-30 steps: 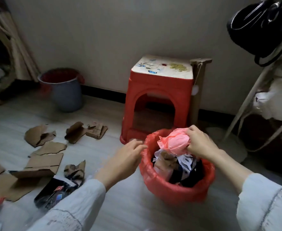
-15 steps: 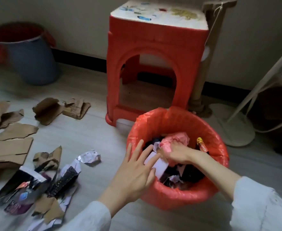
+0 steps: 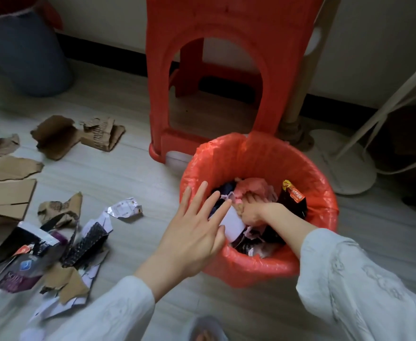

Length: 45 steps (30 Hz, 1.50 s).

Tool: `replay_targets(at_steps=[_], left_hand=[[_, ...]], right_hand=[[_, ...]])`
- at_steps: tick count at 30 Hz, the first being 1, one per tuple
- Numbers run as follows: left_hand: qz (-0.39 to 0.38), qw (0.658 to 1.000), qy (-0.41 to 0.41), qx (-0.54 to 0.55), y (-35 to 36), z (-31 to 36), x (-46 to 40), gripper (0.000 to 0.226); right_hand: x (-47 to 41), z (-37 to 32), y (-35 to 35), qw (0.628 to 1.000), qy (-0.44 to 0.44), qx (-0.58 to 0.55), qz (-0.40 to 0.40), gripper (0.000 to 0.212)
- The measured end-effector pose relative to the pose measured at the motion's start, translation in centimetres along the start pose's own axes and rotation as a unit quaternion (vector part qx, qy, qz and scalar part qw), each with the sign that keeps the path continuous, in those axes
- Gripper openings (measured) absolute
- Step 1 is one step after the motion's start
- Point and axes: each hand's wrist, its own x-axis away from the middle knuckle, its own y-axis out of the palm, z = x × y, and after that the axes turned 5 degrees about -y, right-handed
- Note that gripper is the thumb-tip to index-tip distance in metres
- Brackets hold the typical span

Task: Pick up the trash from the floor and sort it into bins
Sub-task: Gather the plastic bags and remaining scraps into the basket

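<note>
Fingers (image 3: 248, 199) of the right hand (image 3: 251, 210) clench pink crumpled trash (image 3: 253, 187) inside the red-lined bin (image 3: 307, 168), while the left hand (image 3: 192, 232) hovers spread and released over its rim (cardboard scraps (image 3: 7, 193) and wrappers (image 3: 123, 209) litter the floor).

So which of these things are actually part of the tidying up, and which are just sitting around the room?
Part of the job:
red-lined bin
pink wad under the right hand
left hand, open at the rim
torn cardboard
crumpled wrappers
blue bin

Just lying about:
red stool
white stand base
</note>
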Motion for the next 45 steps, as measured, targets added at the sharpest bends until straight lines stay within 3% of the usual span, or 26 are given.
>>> replay_targets(at_steps=[7,11,15,19,23,29,35,39,45], left_hand=[[-0.005,1.000,-0.006,-0.003,-0.2,0.1,0.1,0.052],[-0.035,0.999,-0.013,0.002,-0.4,0.1,0.1,0.052],[-0.058,0.998,-0.001,-0.001,-0.2,-0.2,-0.1,0.052],[-0.097,0.995,0.003,-0.011,-1.5,0.0,0.0,0.054],[-0.168,0.980,-0.036,0.102,-4.8,-0.8,-0.3,0.053],[-0.201,0.972,-0.069,0.104,-13.1,-4.3,2.0,0.038],[-0.160,0.970,-0.112,0.146,-19.4,-9.6,6.7,0.035],[-0.175,0.952,-0.184,0.169,-17.4,-14.7,10.4,0.035],[-0.215,0.935,-0.237,0.153,-5.9,-21.2,14.1,0.038]], right_hand=[[2.9,0.2,-0.9,0.995,-0.062,-0.020,0.074,0.062],[4.5,0.5,-2.0,0.996,-0.060,-0.021,0.054,0.064],[6.1,0.6,-3.2,0.994,-0.067,-0.005,0.092,0.049],[8.7,0.2,-3.9,0.993,-0.081,0.012,0.090,0.049],[12.2,-1.0,-6.0,0.987,-0.102,-0.021,0.121,0.045],[17.6,-5.6,-8.9,0.975,-0.144,-0.055,0.161,0.047],[19.9,-14.1,-9.8,0.958,-0.214,0.016,0.190,0.047],[18.3,-19.1,-8.8,0.949,-0.249,0.081,0.174,0.044],[9.2,-23.1,-6.4,0.951,-0.253,0.111,0.140,0.041]])
